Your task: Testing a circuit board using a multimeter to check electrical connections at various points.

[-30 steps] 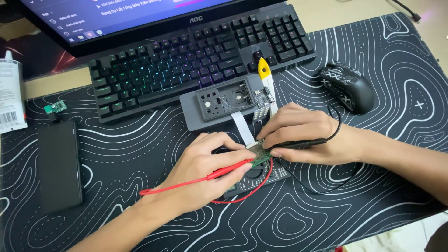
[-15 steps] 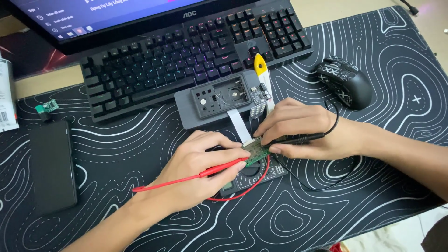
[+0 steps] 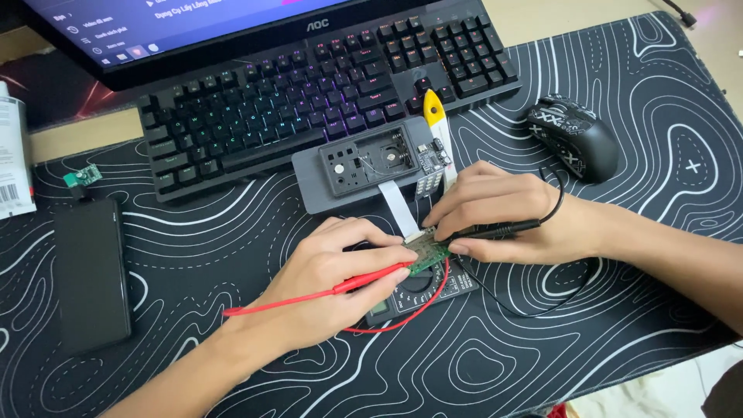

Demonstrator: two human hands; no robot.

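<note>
black desk mat [image 3: 619,325] with white contour lines, two hands probing a small board at the centre of the frame.

head view: the left hand [image 3: 325,286] is clamped on a red probe [image 3: 364,282], its tip touching the green circuit board [image 3: 428,254]; the right hand [image 3: 503,209] is closed around a black probe [image 3: 495,230] at the board's right edge. the board lies over a multimeter [image 3: 418,294], just below a grey opened device [image 3: 364,166]. a keyboard [image 3: 309,101] fills the upper middle, a mouse [image 3: 576,135] sits upper right, a dark phone [image 3: 91,271] at left.
</note>
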